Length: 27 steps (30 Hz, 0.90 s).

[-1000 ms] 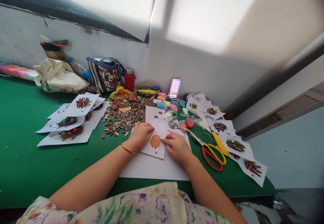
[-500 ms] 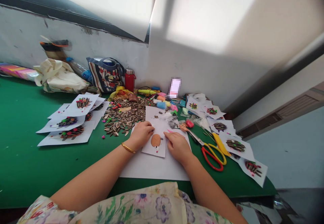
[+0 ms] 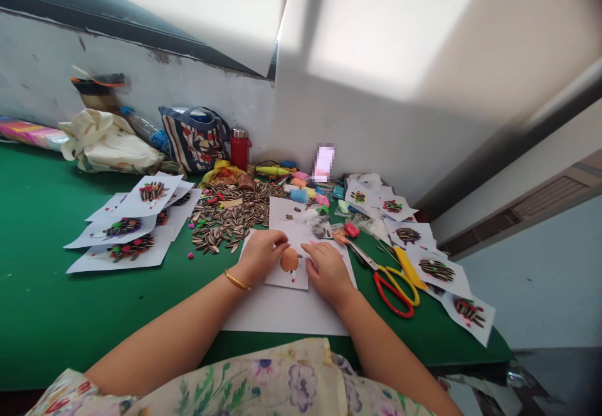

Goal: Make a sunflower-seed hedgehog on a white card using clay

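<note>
A small white card (image 3: pixel 275 280) lies on a larger white sheet (image 3: pixel 286 312). On the card is an orange-brown clay shape (image 3: pixel 289 260) with a small face and a red dot at its lower end. At the card's left edge is my left hand (image 3: pixel 262 254), its fingers bent together beside the clay; what they hold, if anything, is too small to name. My right hand (image 3: pixel 330 272) rests at the card's right side, fingers loosely stretched toward the clay. A dark seed (image 3: pixel 300 255) touches the clay's right edge.
Sunflower seeds (image 3: pixel 244 212) are heaped behind my left hand. Scissors (image 3: pixel 385 278) with red and yellow handles lie to the right. Finished cards stand in piles at left (image 3: pixel 141 259) and right (image 3: pixel 463 278). Clay packets, a red bottle (image 3: pixel 239 149) and bags (image 3: pixel 195 140) line the wall.
My left hand has shifted slightly, its fingertips now closer over the clay's upper left edge. My right fingertips have moved a little left, toward the clay.
</note>
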Tool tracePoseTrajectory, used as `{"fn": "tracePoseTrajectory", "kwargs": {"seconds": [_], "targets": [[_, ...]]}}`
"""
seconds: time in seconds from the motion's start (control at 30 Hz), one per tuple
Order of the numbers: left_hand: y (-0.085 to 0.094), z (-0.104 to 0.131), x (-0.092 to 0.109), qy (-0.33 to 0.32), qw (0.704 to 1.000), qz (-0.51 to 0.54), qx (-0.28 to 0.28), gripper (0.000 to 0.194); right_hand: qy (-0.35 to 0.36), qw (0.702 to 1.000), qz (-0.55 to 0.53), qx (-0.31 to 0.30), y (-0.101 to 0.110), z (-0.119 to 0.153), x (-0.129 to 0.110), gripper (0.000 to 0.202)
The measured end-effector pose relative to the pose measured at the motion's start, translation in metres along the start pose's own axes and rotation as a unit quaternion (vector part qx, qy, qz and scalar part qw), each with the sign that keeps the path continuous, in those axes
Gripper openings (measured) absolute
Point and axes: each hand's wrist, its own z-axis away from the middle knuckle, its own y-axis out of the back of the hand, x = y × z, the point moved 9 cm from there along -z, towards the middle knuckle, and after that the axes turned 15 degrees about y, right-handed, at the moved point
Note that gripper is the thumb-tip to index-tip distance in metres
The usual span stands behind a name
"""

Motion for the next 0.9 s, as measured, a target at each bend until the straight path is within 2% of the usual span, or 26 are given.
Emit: {"fn": "tracePoseTrajectory", "kwargs": {"seconds": [0.13, 0.23, 0.33, 0.5, 0.7, 0.9], "targets": [[-0.004, 0.007, 0.007, 0.004, 0.998, 0.051, -0.02, 0.013, 0.022, 0.999, -0.019, 0.016, 0.002, -0.005, -0.012, 0.026], [-0.013, 0.012, 0.013, 0.007, 0.995, 0.079, -0.062, 0.015, 0.03, 0.999, -0.025, 0.03, 0.004, -0.007, -0.018, 0.018], [-0.02, 0.015, 0.018, 0.016, 0.989, 0.104, -0.102, 0.017, 0.041, 0.998, -0.023, 0.05, 0.007, -0.007, -0.021, 0.016], [-0.025, 0.018, 0.017, 0.044, 0.98, 0.146, -0.13, 0.014, 0.051, 0.996, -0.028, 0.065, 0.01, -0.006, -0.021, 0.014], [-0.025, 0.02, 0.019, 0.037, 0.976, 0.161, -0.142, 0.019, 0.036, 0.996, -0.021, 0.079, 0.015, -0.006, -0.019, 0.015], [-0.023, 0.02, 0.02, 0.022, 0.982, 0.139, -0.127, 0.022, 0.049, 0.995, -0.031, 0.081, 0.016, -0.007, -0.023, 0.009]]}}
